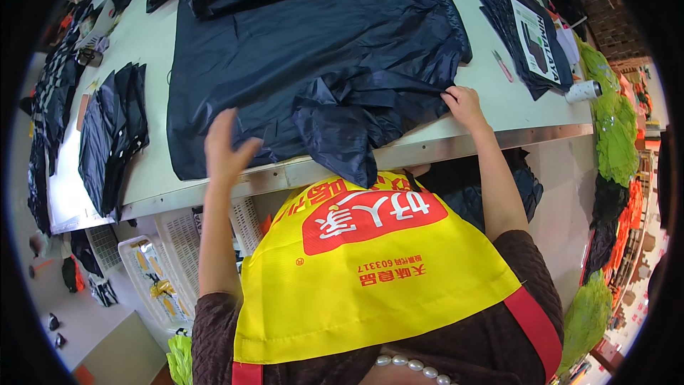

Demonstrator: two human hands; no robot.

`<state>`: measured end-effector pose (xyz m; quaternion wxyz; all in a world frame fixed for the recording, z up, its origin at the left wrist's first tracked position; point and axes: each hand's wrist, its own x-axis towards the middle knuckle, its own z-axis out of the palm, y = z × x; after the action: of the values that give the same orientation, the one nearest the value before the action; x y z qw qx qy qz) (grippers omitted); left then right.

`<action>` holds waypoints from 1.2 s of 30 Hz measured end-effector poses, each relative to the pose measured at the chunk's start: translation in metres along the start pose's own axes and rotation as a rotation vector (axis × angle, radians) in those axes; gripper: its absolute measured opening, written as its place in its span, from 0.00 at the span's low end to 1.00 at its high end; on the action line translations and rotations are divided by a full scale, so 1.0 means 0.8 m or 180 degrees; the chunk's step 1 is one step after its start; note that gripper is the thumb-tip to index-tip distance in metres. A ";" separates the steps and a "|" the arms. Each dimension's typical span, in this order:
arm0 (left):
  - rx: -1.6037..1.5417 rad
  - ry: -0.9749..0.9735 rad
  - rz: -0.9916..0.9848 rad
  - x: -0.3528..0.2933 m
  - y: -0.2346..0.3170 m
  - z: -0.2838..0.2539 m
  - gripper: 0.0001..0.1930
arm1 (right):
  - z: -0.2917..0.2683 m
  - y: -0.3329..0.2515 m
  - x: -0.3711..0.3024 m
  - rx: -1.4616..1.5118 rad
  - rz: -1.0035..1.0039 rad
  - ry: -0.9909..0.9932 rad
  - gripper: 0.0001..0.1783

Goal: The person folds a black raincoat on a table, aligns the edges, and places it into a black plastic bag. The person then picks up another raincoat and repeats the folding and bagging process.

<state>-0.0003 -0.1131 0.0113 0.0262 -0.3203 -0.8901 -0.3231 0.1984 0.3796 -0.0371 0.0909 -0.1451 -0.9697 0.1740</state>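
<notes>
Two bare hands work on a large dark navy garment (313, 57) spread over a pale surface (513, 103), filling the middle of the view from about 10 to 2 o'clock. The left hand (226, 150), at roughly 8 o'clock from the cloth's centre, is raised with fingers spread wide and holds nothing, hovering over the near edge of the fabric. The right hand (464, 105), at about 4 o'clock, rests on the cloth's right edge with fingers curled, pinching a fold. A bunched flap hangs over the surface's front rim. At 9 o'clock lies a stack of dark fabric pieces (112, 135). Near 2 o'clock sit a packaged dark item (536, 43) and a white roll (584, 90).
</notes>
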 end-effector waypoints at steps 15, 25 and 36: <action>-0.4442 0.2210 -0.1935 0.017 -0.010 -0.007 0.23 | -0.017 -0.006 0.012 0.0643 0.0647 -0.0741 0.17; -0.2195 0.1471 -0.2631 -0.023 -0.082 -0.025 0.30 | -0.022 -0.094 0.009 -0.0173 -0.0571 0.0953 0.11; -0.2329 0.1500 -0.1004 0.054 -0.051 -0.089 0.12 | 0.012 -0.218 -0.045 0.1010 -0.1136 -0.0569 0.22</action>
<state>-0.0696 -0.1552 0.0556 0.0635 -0.0870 -0.7253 -0.6800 0.1868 0.2088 0.0128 0.0557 0.0603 -0.9447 0.3174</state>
